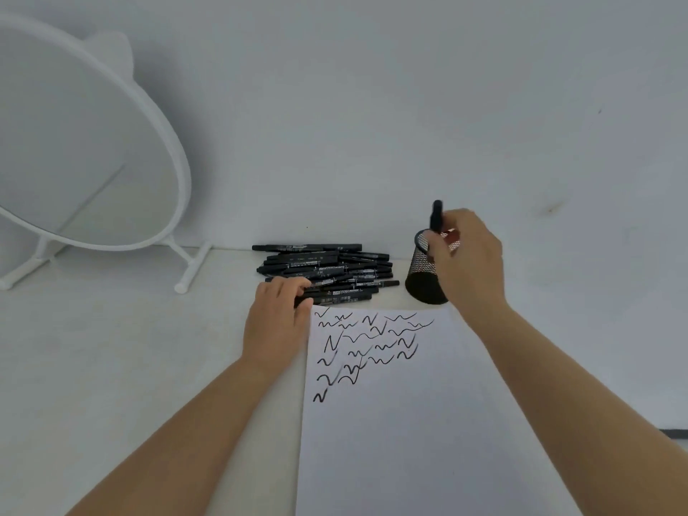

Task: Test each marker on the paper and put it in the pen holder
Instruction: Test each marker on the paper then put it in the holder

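A pile of black markers (pixel 335 270) lies at the back of the white table, against the wall. Right of the pile stands a black mesh pen holder (pixel 422 271). My right hand (pixel 467 255) is over the holder's mouth, gripping one black marker (pixel 436 214) upright, its lower end at the rim. My left hand (pixel 277 322) rests on the near left edge of the pile, fingers curled around a marker there. A white sheet of paper (pixel 394 433) lies in front, its top part covered with several black test squiggles (pixel 366 348).
A round white-framed mirror (pixel 85 150) on a white stand leans at the back left, with its feet on the table. A white wall rises right behind the pile and the holder. A dark strip (pixel 674 433) shows at the far right edge.
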The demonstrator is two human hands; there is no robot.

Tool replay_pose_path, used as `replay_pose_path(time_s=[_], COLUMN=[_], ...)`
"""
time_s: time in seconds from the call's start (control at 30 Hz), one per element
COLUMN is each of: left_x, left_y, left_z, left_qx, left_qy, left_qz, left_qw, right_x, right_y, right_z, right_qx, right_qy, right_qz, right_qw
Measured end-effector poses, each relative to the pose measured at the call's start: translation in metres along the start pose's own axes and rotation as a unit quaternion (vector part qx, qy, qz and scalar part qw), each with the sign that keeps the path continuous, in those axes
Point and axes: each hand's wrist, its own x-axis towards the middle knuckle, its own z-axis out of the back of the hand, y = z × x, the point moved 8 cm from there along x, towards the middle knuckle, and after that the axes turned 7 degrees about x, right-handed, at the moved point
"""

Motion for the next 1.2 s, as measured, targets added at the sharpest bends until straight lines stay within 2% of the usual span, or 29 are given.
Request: replay_pose_path(time_s=[0.1,0.33,0.57,0.87,1.03,1.2], left_x=[0.007,0.01,0.01,0.01,0.01,0.005], left_y=[0.015,0.02,0.024,0.027,0.03,0.03], left_z=[-0.009,-0.017,-0.019,-0.022,-0.023,0.0], left_qx=[0.048,0.041,0.054,0.057,0.065,0.038], left_qy=[0.031,0.044,0.042,0.058,0.067,-0.005], left_qz=[0.037,0.042,0.05,0.067,0.077,0.091], left_qw=[0.998,0.997,0.996,0.994,0.993,0.995], right_x=[0.02,0.018,0.009,0.005,0.006,-0.005], right_y=[-0.031,-0.087,-0.095,-0.086,-0.072,-0.048], right_z=[0.018,-0.005,-0.022,-0.029,-0.015,0.007], right_qx=[0.088,-0.027,-0.131,-0.162,-0.138,-0.096], right_qy=[-0.084,0.02,0.076,0.094,0.034,-0.047], right_qz=[-0.103,-0.195,-0.184,-0.164,-0.138,-0.118], right_qw=[0.987,0.98,0.971,0.968,0.98,0.987])
